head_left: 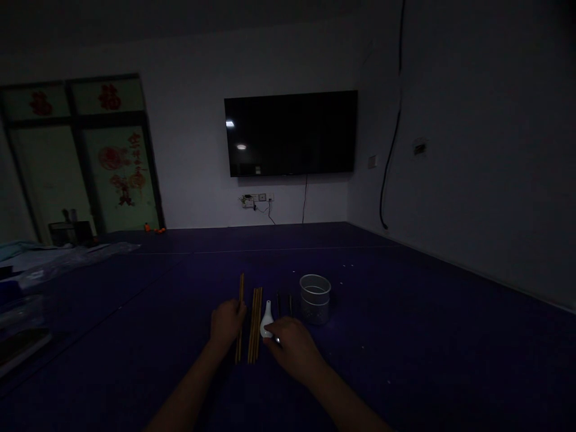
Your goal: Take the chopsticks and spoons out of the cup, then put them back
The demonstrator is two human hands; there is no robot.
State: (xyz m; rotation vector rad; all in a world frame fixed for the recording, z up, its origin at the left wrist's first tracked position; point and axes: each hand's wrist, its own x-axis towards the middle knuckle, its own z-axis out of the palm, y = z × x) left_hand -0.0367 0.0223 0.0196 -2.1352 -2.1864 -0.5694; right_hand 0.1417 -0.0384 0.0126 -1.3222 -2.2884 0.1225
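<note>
On a dark purple table (405, 336) lie several wooden chopsticks (255, 324), side by side, pointing away from me. My left hand (226, 324) rests closed on the leftmost chopstick (240, 291). My right hand (292, 348) is closed over the near end of a white ceramic spoon (267, 317) lying just right of the chopsticks. Two darker sticks (284, 304) lie between the spoon and a round metal perforated holder (315, 298), which stands upright to the right.
A black TV (291, 133) hangs on the far wall above sockets. A door with red decorations (119, 174) stands at the left. Plastic-wrapped items (27, 282) sit along the table's left edge. The room is dim.
</note>
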